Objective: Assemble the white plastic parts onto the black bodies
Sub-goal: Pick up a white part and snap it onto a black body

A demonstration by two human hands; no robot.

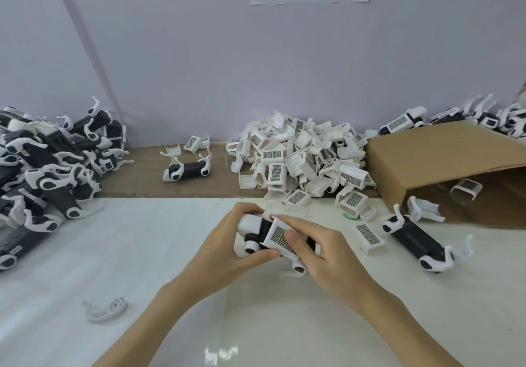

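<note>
Centrally, just in front of the heap of white plastic parts [299, 156]: left hand [225, 247] curled round the near end of a black body [263, 231], thumb underneath by a white wheel hub, fingers over a white cap at its left end. Right hand [321, 250] wrapped over the same body from the right, thumb pressing flat on a white grille part [280, 238] seated across its top. Both hands clamped on the piece, held just above the white desk [113, 252]. Right of the heap: a tipped cardboard box [444, 164], with one black body with white legs [418, 241] and a loose grille part [368, 237] lying before it. Left of the heap: a lone black body [186, 168] on the brown strip, then a large pile of assembled bodies [48, 167]. Nearer than that pile, a single white leg piece [106, 309] lying loose.
</note>
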